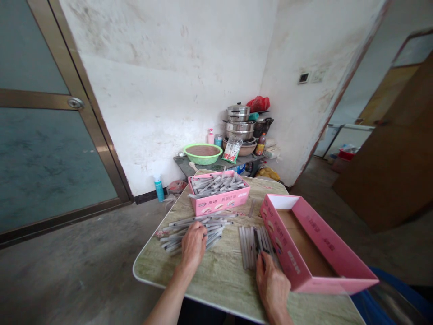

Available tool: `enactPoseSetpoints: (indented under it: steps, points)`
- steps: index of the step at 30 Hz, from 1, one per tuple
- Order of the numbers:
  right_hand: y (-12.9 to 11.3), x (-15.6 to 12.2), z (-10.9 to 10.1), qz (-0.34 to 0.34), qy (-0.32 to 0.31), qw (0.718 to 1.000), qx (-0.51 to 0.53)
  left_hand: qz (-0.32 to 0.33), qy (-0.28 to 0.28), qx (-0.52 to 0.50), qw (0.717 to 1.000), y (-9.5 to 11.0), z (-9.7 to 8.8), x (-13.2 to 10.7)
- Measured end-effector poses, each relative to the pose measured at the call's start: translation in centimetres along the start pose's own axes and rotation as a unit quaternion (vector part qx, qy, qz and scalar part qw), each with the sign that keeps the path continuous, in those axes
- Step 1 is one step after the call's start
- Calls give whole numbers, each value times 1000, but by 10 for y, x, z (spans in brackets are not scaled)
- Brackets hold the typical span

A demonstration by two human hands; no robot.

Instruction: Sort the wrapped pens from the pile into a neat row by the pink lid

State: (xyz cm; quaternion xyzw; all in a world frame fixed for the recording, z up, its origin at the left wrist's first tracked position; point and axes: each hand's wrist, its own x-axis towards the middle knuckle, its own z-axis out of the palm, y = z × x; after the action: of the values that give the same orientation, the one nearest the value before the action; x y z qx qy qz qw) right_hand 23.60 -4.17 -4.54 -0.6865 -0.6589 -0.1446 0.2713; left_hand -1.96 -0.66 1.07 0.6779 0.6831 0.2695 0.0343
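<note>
A loose pile of slim, greyish, see-through pens [213, 234] lies on the left of the table. My left hand [194, 246] rests on this pile with curled fingers; what its fingertips grip is hidden. To the right, more pens [246, 248] are lined up side by side in a row. The fingers of my right hand [273, 286] pinch the near end of a dark-looking pen [259, 243] at this row. An empty-looking pink box [294, 266] stands right beside the row. Behind the pile, a smaller pink box [219, 205] is heaped with similar pens.
The light-edged table [223, 280] carries all this. Behind it, a low dark stand [184, 166] bears a green basin [203, 158], stacked steel pots [239, 128] and bottles. A blue spray can [158, 188] stands on the floor at left. Something blue [389, 293] sits near the right table edge.
</note>
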Motion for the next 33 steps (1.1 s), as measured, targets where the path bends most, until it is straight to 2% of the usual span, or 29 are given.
enactPoseSetpoints:
  steps: [4,7,10,13,15,16,20,22,23,28,33]
  points:
    - [0,0,-1,0,0,1000,4,12,2,-18,1000,-1,5,-1]
    - [-1,1,-2,-3,9,1000,5,22,19,-58,998,4,1,0]
    - [-1,1,-4,-9,21,1000,18,36,43,-144,988,14,-9,4]
    - [-1,0,-4,-18,41,997,56,31,61,-278,958,26,-18,15]
    - [-1,-1,-5,-34,56,993,100,10,55,-396,917,35,-19,22]
    - [-1,-1,-5,-45,61,989,126,-5,46,-462,886,40,-18,25]
    - [-4,-1,-9,-97,42,970,218,-85,-1,-688,721,60,1,26]
    - [-7,0,-14,-112,13,964,241,-120,-14,-742,659,67,16,21]
    - [-8,0,-16,-116,-1,962,248,-132,-17,-758,638,69,24,18]
    - [-13,1,-24,-141,-46,957,251,-177,6,-793,583,70,56,10]
    - [-14,1,-23,-145,-63,956,247,-199,29,-809,553,62,67,11]
